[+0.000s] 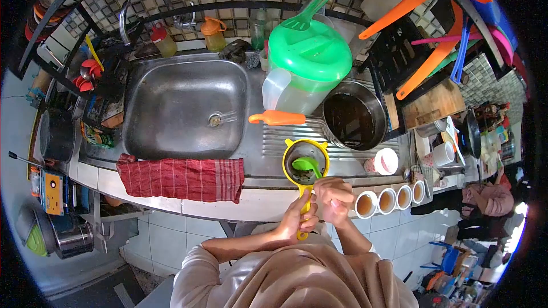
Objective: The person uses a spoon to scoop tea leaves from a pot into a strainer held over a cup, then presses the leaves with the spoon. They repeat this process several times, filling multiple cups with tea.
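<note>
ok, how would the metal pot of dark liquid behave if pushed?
The metal pot is probably stiff and fairly heavy, being metal-walled with liquid in it. The dark liquid would likely slosh, since the top is open. It may slide unevenly on the ridged drainboard.

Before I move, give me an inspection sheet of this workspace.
Surface: steel sink and ribbed drainboard; red checked cloth over the front edge.
Things in use: yellow strainer with green spoon inside; four cups of brown liquid lined up at the counter's edge; pot of dark liquid behind.
Clutter: green-lidded pitcher beside the pot; utensils hanging at upper right.
Hands: left closed on the strainer handle; right, fingers round the spoon.
Cables: possibly one thin cord, far left wall; too small to confirm.
Surroundings: another person, far right.
</note>
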{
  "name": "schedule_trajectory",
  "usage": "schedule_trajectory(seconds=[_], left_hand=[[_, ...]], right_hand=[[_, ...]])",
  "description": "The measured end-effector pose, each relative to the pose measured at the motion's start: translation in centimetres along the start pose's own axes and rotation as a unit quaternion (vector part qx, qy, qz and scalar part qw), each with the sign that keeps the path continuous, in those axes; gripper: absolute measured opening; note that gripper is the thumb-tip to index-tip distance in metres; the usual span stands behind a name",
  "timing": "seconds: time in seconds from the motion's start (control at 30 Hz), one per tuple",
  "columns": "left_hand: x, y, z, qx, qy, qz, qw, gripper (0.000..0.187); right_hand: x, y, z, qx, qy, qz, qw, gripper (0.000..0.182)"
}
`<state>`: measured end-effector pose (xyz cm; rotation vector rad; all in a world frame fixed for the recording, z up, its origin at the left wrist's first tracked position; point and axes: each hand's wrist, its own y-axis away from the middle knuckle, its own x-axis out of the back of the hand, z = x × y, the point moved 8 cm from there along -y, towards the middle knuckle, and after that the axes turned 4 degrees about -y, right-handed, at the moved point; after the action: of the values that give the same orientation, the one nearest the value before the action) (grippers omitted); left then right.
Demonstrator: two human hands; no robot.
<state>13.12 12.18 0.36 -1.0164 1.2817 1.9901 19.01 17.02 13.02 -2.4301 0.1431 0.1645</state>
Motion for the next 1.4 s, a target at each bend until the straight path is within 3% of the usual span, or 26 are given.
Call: schedule_trajectory(seconds=[0.33, 0.4, 0.8, 0.97, 1.4], left_hand=[[-0.7, 0.4, 0.5, -0.001, -0.012, -0.003, 1.0, 0.031], [-0.6, 0.4, 0.5, -0.001, -0.015, -0.001, 1.0, 0.031], [-0.5, 0.6, 0.5, -0.012, -0.009, 0.013, 1.0, 0.032], [-0.6, 0.6, 0.5, -0.019, 0.006, -0.026, 0.999, 0.028], [-0.9, 0.4, 0.9, -0.072, -0.002, -0.004, 0.997, 0.029]], right_hand=[[1.2, -1.6, -0.7, 0.01, -0.082, 0.034, 0.996, 0.037], [1.4, -0.9, 0.7, -0.032, -0.085, 0.055, 0.994, 0.037], [0.9, -2.9, 3.6, -0.189, -0.14, -0.049, 0.971, 0.041], [0.8, -2.2, 3.8, -0.178, -0.113, -0.032, 0.977, 0.04], [0.1, -3.2, 4.2, -0.201, -0.1, -0.076, 0.972, 0.043]])
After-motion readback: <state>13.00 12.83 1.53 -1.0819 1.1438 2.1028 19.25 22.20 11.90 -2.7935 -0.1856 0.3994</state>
